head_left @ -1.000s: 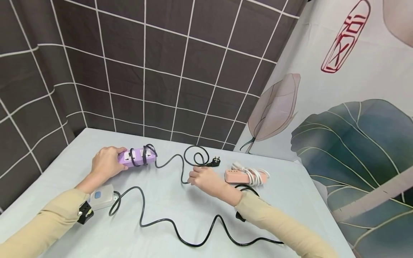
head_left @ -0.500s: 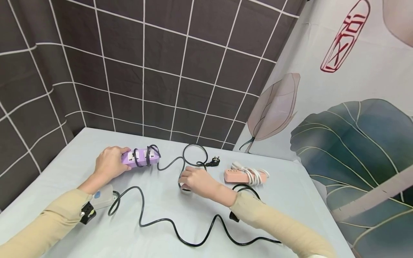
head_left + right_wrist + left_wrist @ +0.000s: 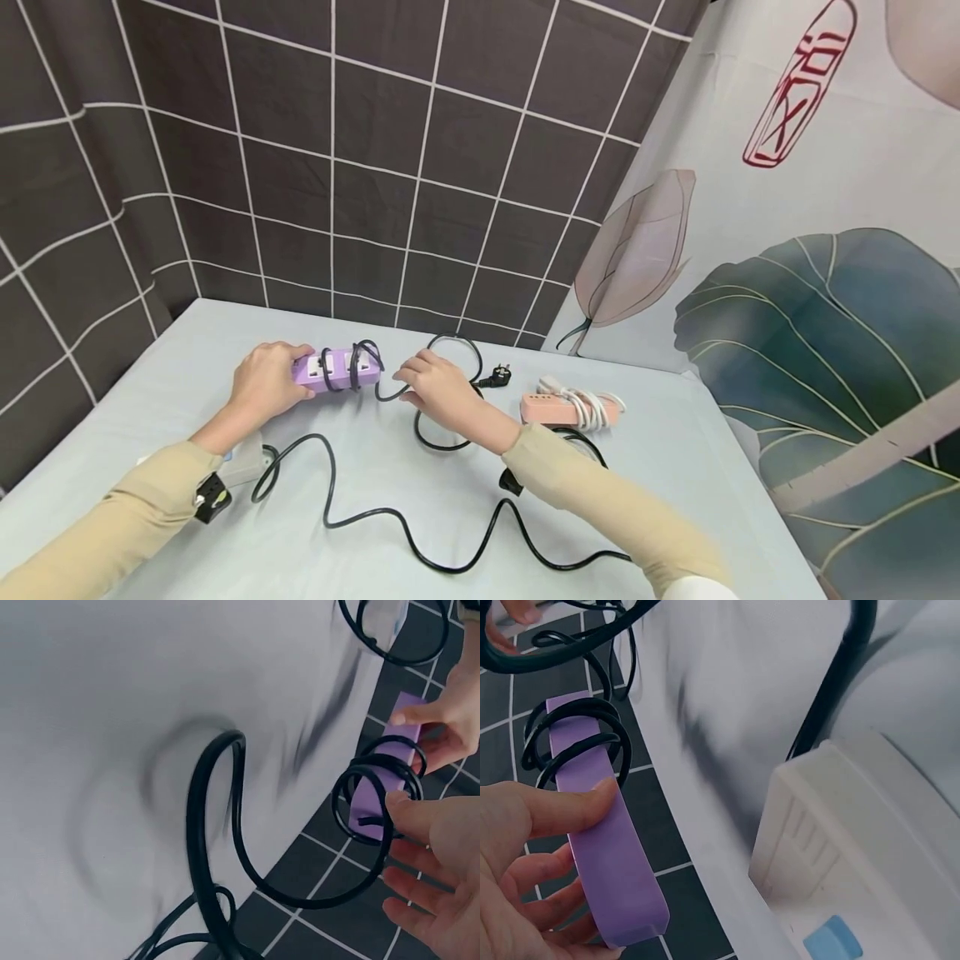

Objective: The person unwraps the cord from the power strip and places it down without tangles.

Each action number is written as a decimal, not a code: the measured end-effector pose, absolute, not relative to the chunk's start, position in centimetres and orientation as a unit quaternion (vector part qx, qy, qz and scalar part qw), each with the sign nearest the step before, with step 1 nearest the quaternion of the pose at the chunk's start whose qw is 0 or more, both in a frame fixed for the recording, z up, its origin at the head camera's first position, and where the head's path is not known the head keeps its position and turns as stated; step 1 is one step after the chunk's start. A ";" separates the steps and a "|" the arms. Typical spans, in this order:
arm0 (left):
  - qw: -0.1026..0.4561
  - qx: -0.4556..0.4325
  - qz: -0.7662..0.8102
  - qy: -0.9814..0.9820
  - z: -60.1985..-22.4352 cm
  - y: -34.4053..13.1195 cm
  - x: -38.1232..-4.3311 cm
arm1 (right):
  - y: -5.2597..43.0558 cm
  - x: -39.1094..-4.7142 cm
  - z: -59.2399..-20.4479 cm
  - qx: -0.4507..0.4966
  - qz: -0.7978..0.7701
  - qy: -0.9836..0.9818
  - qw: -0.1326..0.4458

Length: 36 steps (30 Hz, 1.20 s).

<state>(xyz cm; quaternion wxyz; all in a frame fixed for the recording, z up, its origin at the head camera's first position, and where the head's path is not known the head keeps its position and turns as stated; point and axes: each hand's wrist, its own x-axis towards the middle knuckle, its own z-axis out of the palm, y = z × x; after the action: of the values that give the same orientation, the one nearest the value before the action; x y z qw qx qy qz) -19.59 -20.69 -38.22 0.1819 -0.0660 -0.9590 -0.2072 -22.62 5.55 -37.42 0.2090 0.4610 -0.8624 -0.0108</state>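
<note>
A purple power strip with white sockets lies at the left back of the table, its black cord looped around it. My left hand grips its left end, thumb over one side and fingers under the other in the left wrist view. Just right of the strip is my right hand, fingers loosely spread beside the cord. In the right wrist view the thumb lies close against a cord loop; whether it touches cannot be told. The cord's loose part curls behind the right hand to a black plug.
A coral power strip wrapped in white cord lies to the right. A whitish box with a blue button sits by my left forearm. Its thick black cable snakes across the front, passing under the right sleeve. A dark gridded cloth hangs behind.
My right hand has moved left along the cord toward the strip, its fingers opening from the cord. The left hand and purple strip have shifted slightly right.
</note>
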 end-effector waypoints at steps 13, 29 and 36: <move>0.186 -0.065 -0.212 -0.957 -38.5 -20.5 -19.7 | 5.1 -23.3 -37.9 0.492 -0.066 -0.838 0.227; 0.168 -0.061 -0.211 -0.961 -38.7 -20.8 -19.5 | 5.7 -23.4 -37.7 0.436 -0.069 -0.852 0.283; 0.153 -0.054 -0.213 -0.964 -39.0 -21.1 -19.5 | 6.4 -23.4 -37.9 0.421 -0.040 -0.852 0.308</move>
<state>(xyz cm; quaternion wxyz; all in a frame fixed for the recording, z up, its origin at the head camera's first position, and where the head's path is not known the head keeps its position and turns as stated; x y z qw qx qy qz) -19.47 -21.06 -38.98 0.1530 -0.0544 -0.9635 -0.2127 -23.43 6.40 -37.88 0.3082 0.4213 -0.8520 -0.0398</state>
